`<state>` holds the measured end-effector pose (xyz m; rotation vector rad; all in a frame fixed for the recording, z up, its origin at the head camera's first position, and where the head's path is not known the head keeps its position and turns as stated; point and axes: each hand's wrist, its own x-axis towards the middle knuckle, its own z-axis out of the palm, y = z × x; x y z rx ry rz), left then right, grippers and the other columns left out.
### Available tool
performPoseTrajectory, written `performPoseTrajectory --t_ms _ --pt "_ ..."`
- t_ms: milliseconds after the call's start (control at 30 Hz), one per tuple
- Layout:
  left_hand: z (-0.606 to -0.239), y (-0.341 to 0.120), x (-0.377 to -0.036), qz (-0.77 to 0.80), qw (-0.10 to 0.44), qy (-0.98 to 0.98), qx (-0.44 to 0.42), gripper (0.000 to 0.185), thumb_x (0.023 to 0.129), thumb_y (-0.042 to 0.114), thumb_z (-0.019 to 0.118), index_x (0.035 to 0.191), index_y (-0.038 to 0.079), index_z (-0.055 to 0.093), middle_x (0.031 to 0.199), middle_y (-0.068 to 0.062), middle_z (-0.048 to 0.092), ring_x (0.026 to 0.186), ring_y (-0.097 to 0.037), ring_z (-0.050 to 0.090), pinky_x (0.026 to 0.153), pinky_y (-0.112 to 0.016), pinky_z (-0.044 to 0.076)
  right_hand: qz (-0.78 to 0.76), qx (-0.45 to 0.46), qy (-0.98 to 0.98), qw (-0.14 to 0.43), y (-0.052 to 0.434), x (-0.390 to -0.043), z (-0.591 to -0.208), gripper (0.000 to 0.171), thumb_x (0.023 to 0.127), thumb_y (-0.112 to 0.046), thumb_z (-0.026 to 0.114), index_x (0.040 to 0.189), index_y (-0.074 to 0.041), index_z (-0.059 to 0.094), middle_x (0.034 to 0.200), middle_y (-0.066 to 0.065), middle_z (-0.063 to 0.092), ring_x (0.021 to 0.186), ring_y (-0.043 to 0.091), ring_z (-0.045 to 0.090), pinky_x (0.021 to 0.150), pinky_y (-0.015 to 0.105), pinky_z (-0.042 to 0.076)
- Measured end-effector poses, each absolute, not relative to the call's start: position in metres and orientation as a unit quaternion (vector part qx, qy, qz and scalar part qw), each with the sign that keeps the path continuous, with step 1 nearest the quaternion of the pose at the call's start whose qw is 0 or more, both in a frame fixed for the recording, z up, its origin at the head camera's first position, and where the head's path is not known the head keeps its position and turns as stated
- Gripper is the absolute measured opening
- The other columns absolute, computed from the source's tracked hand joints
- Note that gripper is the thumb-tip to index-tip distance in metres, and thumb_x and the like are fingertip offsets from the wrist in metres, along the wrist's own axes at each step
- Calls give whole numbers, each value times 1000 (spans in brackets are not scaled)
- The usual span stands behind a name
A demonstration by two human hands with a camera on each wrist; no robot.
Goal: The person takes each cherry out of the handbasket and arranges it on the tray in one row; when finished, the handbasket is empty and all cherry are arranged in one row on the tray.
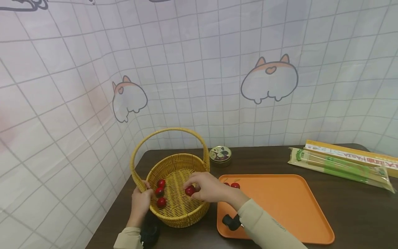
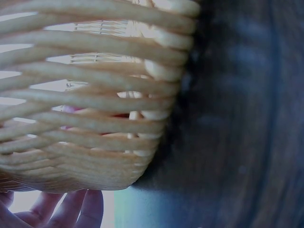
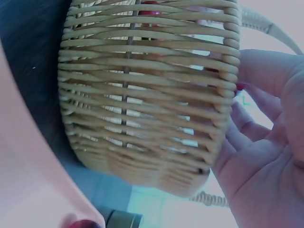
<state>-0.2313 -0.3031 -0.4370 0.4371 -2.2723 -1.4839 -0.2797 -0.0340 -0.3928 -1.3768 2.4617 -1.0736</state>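
A yellow wicker basket (image 1: 183, 217) with a hoop handle stands on the dark table. Three red cherries (image 1: 160, 192) lie inside it on the left. My left hand (image 1: 143, 192) grips the basket's near-left rim. Over the basket's right side, my right hand (image 1: 196, 188) pinches one more red cherry (image 1: 189, 190). Two cherries (image 1: 235, 185) sit on the orange tray (image 1: 280, 211) near its far-left corner. The left wrist view shows the basket wall (image 2: 95, 95) close up, with fingers (image 2: 71, 209) below it. In the right wrist view the basket (image 3: 142, 95) fills the frame beside my right hand (image 3: 266, 156).
A round tin (image 1: 220, 154) stands behind the basket. A bag of pasta (image 1: 339, 167) and a yellow box (image 1: 351, 154) lie at the far right of the table. A patterned cloth backdrop closes the left and back sides.
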Motion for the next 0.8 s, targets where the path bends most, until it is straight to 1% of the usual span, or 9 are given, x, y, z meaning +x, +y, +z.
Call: performPoseTrajectory --t_ms 133,233,433,533,600,700,800 --pt "-438 -302 -233 -527 200 -812 155 13 76 -1 51 88 4 49 70 -4 45 63 -20 47 55 -32 41 -397 -434 807 55 -21 -276 -391 33 86 -11 73 116 -24 68 117 -6 59 79 9 54 73 25 48" --pt "-438 -301 -235 -525 203 -813 153 13 75 -1 51 87 4 50 71 -5 46 64 -21 47 56 -32 41 -426 -429 796 43 -11 -275 -392 33 86 -10 72 114 -26 66 112 -8 59 81 10 56 74 25 49" --pt "-438 -302 -233 -524 203 -812 156 14 75 -1 51 88 3 50 71 -4 45 65 -20 47 56 -32 41 -485 -418 767 36 6 -274 -394 34 86 -5 72 116 -19 67 112 -4 61 87 11 64 76 26 54" --pt "-439 -303 -233 -526 201 -812 157 14 75 -1 51 89 2 50 70 -3 45 64 -20 46 55 -32 40 -496 -407 766 22 16 -273 -394 33 85 -5 72 116 -17 67 114 -2 61 87 15 65 75 29 54" --pt "-440 -303 -233 -525 203 -811 157 14 75 -1 52 88 3 50 69 -3 45 63 -20 47 55 -32 41 -499 -399 770 16 23 -272 -393 33 85 -4 72 115 -17 67 114 -1 61 88 17 65 74 31 55" --pt "-439 -303 -233 -522 201 -814 158 14 76 -1 52 89 3 50 69 -3 45 63 -20 46 55 -32 40 -499 -388 775 13 36 -274 -394 33 85 -1 71 116 -12 67 115 1 60 89 18 65 70 30 55" --pt "-438 -303 -232 -522 194 -816 158 16 76 0 52 92 3 50 70 -3 45 64 -20 46 55 -33 40 -492 -374 786 7 49 -277 -398 34 84 0 71 115 -13 67 114 2 60 89 18 65 66 29 55"
